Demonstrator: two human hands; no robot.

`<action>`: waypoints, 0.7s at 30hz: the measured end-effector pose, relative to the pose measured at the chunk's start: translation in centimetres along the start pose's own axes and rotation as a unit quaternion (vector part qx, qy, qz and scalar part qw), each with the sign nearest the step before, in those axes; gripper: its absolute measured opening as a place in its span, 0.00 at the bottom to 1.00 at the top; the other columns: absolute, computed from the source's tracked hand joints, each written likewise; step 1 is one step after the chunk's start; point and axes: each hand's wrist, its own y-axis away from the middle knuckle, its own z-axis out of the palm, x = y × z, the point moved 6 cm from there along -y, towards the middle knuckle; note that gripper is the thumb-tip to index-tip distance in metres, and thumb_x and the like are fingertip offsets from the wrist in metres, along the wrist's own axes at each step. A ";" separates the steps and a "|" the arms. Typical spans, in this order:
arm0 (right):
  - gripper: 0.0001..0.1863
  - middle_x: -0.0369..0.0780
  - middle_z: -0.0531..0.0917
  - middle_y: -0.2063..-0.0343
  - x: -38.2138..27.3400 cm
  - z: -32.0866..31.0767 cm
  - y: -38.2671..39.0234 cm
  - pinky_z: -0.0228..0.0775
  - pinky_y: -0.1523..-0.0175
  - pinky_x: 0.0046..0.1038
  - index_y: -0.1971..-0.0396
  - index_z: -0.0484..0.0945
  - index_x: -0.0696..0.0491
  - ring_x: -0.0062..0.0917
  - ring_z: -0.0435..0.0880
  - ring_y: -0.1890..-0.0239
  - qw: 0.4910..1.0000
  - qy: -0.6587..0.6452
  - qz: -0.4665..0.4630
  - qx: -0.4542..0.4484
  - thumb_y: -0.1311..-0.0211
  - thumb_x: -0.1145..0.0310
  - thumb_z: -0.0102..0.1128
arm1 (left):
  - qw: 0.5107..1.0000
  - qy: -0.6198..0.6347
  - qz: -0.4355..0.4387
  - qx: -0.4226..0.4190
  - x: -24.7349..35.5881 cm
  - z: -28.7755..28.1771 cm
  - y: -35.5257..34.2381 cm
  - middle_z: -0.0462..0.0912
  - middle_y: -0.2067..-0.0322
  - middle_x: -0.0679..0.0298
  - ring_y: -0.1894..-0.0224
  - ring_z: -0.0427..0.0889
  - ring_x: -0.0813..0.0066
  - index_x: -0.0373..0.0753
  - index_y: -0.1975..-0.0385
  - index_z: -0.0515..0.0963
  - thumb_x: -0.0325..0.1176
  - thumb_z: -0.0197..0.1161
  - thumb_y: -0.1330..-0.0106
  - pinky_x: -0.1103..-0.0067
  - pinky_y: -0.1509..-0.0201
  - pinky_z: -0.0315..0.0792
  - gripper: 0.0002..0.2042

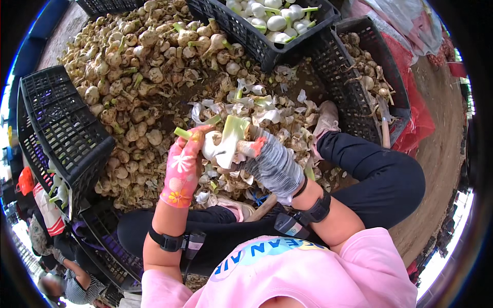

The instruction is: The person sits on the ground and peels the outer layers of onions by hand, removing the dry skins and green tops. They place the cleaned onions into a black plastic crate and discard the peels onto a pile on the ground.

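Note:
My left hand (183, 172), in a pink flowered glove, is closed around a white garlic bulb (211, 145) with a cut green stem (183, 133). My right hand (275, 167), in a grey knitted glove with bare fingertips, is closed on a wide pale strip of garlic skin (232, 136) against the bulb's right side. Part of the strip stands up and part folds down over the bulb. Both hands meet over a litter of loose garlic skins (272, 115) on the ground. Some fingertips are hidden behind the bulb and skin.
A big heap of unpeeled garlic (133, 77) lies to the left and far side. A black crate (267, 54) of clean white bulbs stands beyond. Another crate (354, 102) on the right holds dirty garlic and a wooden-handled tool. Black crates (67, 123) stand left; another person (77, 282) sits behind.

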 end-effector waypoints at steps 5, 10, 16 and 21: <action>0.18 0.49 0.74 0.64 -4.7 -0.3 0.5 0.72 0.53 0.37 0.58 0.65 0.63 0.38 0.75 0.59 0.851 -0.521 -0.044 0.045 0.45 0.67 0.50 | 0.994 0.071 0.080 -0.019 2.1 0.9 0.3 0.74 0.60 0.58 0.59 0.75 0.69 0.31 0.53 0.65 0.38 0.52 0.39 0.74 0.54 0.69 0.19; 0.21 0.47 0.72 0.59 -8.7 -5.1 0.8 0.70 0.51 0.36 0.56 0.64 0.60 0.36 0.74 0.56 0.890 -0.414 -0.169 0.091 0.43 0.62 0.51 | 0.988 0.091 0.123 -0.013 3.2 -0.1 0.6 0.74 0.60 0.61 0.58 0.75 0.69 0.34 0.54 0.66 0.37 0.54 0.40 0.74 0.53 0.69 0.18; 0.15 0.38 0.74 0.64 -9.1 1.3 1.5 0.69 0.58 0.26 0.62 0.69 0.53 0.26 0.75 0.61 0.879 0.331 -0.317 0.130 0.52 0.68 0.57 | 0.981 -0.064 0.185 -0.004 2.8 0.9 1.1 0.74 0.60 0.61 0.57 0.73 0.72 0.34 0.58 0.71 0.35 0.59 0.44 0.76 0.51 0.66 0.16; 0.09 0.39 0.76 0.69 -6.4 0.3 0.9 0.71 0.63 0.22 0.67 0.72 0.55 0.25 0.77 0.63 0.969 0.067 -0.204 0.122 0.49 0.71 0.54 | 0.974 -0.081 0.205 -0.044 2.9 1.2 1.4 0.74 0.60 0.60 0.57 0.72 0.72 0.35 0.63 0.73 0.31 0.60 0.45 0.77 0.51 0.65 0.12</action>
